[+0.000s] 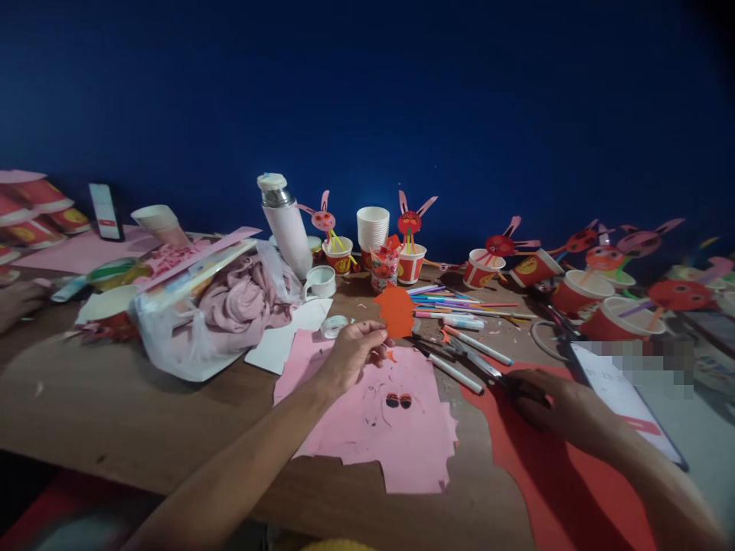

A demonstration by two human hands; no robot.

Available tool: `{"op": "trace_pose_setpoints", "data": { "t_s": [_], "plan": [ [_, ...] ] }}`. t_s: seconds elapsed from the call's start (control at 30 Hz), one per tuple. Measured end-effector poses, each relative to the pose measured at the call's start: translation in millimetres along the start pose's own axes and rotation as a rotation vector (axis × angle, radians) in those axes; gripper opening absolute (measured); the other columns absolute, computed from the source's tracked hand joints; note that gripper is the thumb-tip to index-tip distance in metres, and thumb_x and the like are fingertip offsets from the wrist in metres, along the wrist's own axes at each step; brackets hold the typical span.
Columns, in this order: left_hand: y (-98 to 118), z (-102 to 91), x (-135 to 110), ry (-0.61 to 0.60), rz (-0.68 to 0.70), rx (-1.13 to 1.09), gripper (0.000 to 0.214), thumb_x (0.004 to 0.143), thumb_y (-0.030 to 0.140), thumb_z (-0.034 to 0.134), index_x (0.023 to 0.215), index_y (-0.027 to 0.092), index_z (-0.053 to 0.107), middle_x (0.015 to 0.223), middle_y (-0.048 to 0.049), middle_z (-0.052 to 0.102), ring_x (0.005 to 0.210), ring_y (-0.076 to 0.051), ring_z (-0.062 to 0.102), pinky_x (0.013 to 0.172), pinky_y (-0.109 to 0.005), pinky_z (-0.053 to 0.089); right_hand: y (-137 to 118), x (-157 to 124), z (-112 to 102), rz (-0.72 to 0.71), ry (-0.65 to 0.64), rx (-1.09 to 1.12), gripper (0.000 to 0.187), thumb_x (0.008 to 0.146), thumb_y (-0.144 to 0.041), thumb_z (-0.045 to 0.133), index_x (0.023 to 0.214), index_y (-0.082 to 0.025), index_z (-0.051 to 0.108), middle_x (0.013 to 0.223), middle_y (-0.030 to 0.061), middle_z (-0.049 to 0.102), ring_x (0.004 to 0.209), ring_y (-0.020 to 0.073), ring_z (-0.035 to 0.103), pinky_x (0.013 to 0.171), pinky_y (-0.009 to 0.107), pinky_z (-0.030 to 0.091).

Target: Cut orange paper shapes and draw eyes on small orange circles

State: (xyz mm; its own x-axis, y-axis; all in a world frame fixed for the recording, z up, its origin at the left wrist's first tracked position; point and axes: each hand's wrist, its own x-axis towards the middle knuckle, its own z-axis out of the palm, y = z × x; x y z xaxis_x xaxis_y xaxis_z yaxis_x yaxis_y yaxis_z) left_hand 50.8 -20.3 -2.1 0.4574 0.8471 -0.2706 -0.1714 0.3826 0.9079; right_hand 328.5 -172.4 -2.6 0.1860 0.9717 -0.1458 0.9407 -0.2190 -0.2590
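Between the thumb and fingers of my left hand [357,352] is an orange paper cutout [396,311] with a jagged edge, raised above the table. Below it lies a pink paper sheet [413,451] with cut edges and dark marks, and a pair of small black-and-red eye shapes [398,400] rests on it. My right hand [554,402] is closed around the dark handles of scissors [485,366], whose blades point left toward the markers. Under my right hand and forearm spreads a red paper sheet [528,459].
Colored pens [459,302] and a white marker [458,373] lie beyond the scissors. Rabbit-topped paper cups [410,264] line the wall. A thermos [287,229], a plastic bag with pink cloth [189,344] and a tape roll [333,327] stand left; a tablet [620,413] lies right.
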Motion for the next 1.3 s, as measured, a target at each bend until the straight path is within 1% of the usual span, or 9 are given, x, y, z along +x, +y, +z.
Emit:
{"op": "trace_pose_setpoints", "data": {
  "t_s": [0.23, 0.4, 0.47, 0.63, 0.73, 0.87, 0.97, 1.13, 1.3],
  "plan": [
    [-1, 0.4, 0, -0.020, 0.062, -0.023, 0.016, 0.060, 0.022, 0.067, 0.067, 0.014, 0.055, 0.052, 0.0038, 0.053, 0.042, -0.006, 0.046, 0.042, -0.018, 0.037, 4, -11, -8, -0.029, -0.057, 0.388, 0.035, 0.079, -0.039, 0.050, 0.107, -0.026, 0.065, 0.106, 0.0060, 0.069, 0.090, 0.0249, 0.065, 0.074, 0.032, 0.052],
    [3, 3.9, 0, -0.025, 0.090, -0.046, 0.020, 0.057, 0.022, 0.067, 0.071, 0.014, 0.054, 0.053, 0.0037, 0.054, 0.043, -0.007, 0.047, 0.042, -0.019, 0.038, -9, -17, -10, -0.058, -0.204, 0.742, 0.039, 0.079, -0.050, 0.052, 0.104, -0.026, 0.067, 0.103, 0.0096, 0.069, 0.091, 0.0263, 0.064, 0.074, 0.035, 0.052],
    [5, 5.2, 1, -0.021, 0.108, -0.056, 0.020, 0.057, 0.022, 0.067, 0.070, 0.015, 0.053, 0.053, 0.0039, 0.054, 0.042, -0.006, 0.047, 0.042, -0.019, 0.038, -14, -16, -6, -0.049, -0.169, 0.901, 0.043, 0.073, -0.056, 0.057, 0.101, -0.025, 0.068, 0.096, 0.0100, 0.069, 0.085, 0.0257, 0.064, 0.073, 0.035, 0.051],
    [11, 11.7, 1, -0.007, 0.138, -0.095, 0.022, 0.058, 0.021, 0.067, 0.072, 0.015, 0.051, 0.053, 0.0052, 0.052, 0.042, -0.006, 0.046, 0.042, -0.018, 0.038, -32, -6, 1, -0.062, 0.099, 1.266, 0.066, 0.053, -0.072, 0.062, 0.096, -0.023, 0.066, 0.074, 0.0091, 0.065, 0.065, 0.0234, 0.059, 0.062, 0.036, 0.048],
    [11, 17.7, -1, -0.009, 0.141, -0.116, 0.021, 0.058, 0.020, 0.066, 0.072, 0.015, 0.051, 0.050, 0.0063, 0.050, 0.041, -0.005, 0.044, 0.042, -0.018, 0.038, -54, -4, 0, -0.089, 0.048, 1.274, 0.071, 0.052, -0.072, 0.063, 0.103, -0.023, 0.063, 0.081, 0.0106, 0.066, 0.069, 0.0250, 0.060, 0.063, 0.037, 0.048],
    [6, 18.9, -2, -0.004, 0.127, -0.133, 0.020, 0.057, 0.021, 0.065, 0.070, 0.014, 0.052, 0.049, 0.0053, 0.051, 0.041, -0.006, 0.044, 0.042, -0.018, 0.038, -82, 4, 1, -0.229, -0.097, 1.282, 0.050, 0.065, -0.055, 0.067, 0.103, -0.021, 0.063, 0.076, 0.0051, 0.066, 0.063, 0.0175, 0.059, 0.059, 0.029, 0.047],
    [0, 13.1, 0, 0.005, 0.105, -0.143, 0.022, 0.056, 0.020, 0.065, 0.074, 0.014, 0.054, 0.052, 0.0033, 0.055, 0.041, -0.006, 0.046, 0.042, -0.018, 0.039, -94, 16, 8, -0.207, -0.176, 1.322, 0.051, 0.068, -0.048, 0.069, 0.107, -0.020, 0.056, 0.073, 0.0041, 0.064, 0.064, 0.0176, 0.059, 0.054, 0.027, 0.044],
    [-4, 4.5, 3, 0.025, 0.094, -0.158, 0.023, 0.056, 0.017, 0.066, 0.077, 0.013, 0.056, 0.049, 0.0032, 0.055, 0.041, -0.007, 0.048, 0.042, -0.018, 0.038, -92, 25, 19, -0.165, -0.086, 1.312, 0.057, 0.066, -0.055, 0.067, 0.109, -0.022, 0.050, 0.063, -0.0028, 0.054, 0.053, 0.0116, 0.049, 0.048, 0.022, 0.037],
    [0, 5.8, 1, 0.039, 0.081, -0.174, 0.020, 0.056, 0.015, 0.069, 0.070, 0.013, 0.054, 0.050, 0.0020, 0.056, 0.040, -0.007, 0.048, 0.041, -0.017, 0.038, -84, 16, 25, -0.271, -0.134, 1.072, 0.050, 0.071, -0.057, 0.061, 0.105, -0.022, 0.052, 0.078, 0.0014, 0.054, 0.069, 0.0162, 0.051, 0.064, 0.029, 0.044]
  ]
}}
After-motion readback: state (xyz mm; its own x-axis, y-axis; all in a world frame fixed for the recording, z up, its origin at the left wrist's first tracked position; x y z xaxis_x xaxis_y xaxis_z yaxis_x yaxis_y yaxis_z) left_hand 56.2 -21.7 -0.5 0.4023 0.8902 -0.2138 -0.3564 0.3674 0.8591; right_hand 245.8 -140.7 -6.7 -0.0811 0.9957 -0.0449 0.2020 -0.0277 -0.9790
